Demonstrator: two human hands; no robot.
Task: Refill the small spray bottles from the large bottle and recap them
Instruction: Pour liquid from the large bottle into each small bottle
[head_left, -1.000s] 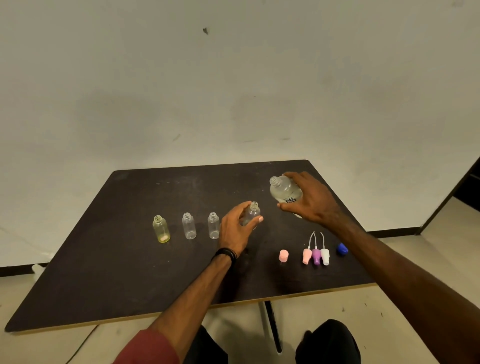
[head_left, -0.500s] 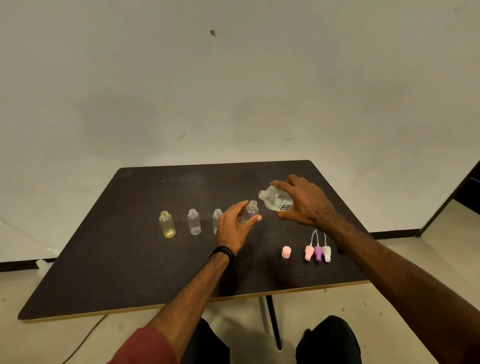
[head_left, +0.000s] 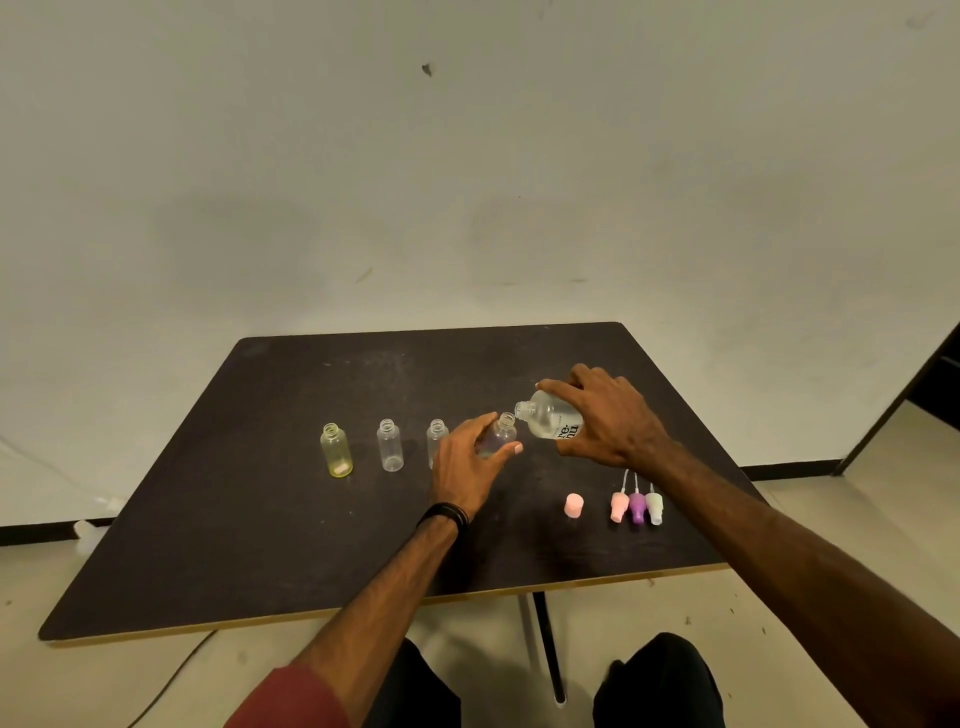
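Our right hand (head_left: 610, 418) has tipped the large clear labelled bottle (head_left: 550, 420) to the small clear bottle (head_left: 500, 435), which our left hand's fingers (head_left: 480, 423) grip upright on the dark tabletop (head_left: 260, 519); pouring begins.

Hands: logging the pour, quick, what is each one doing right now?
Left hand: fingers curled round a small bottle.
Right hand: holding the large bottle, tipped toward it.
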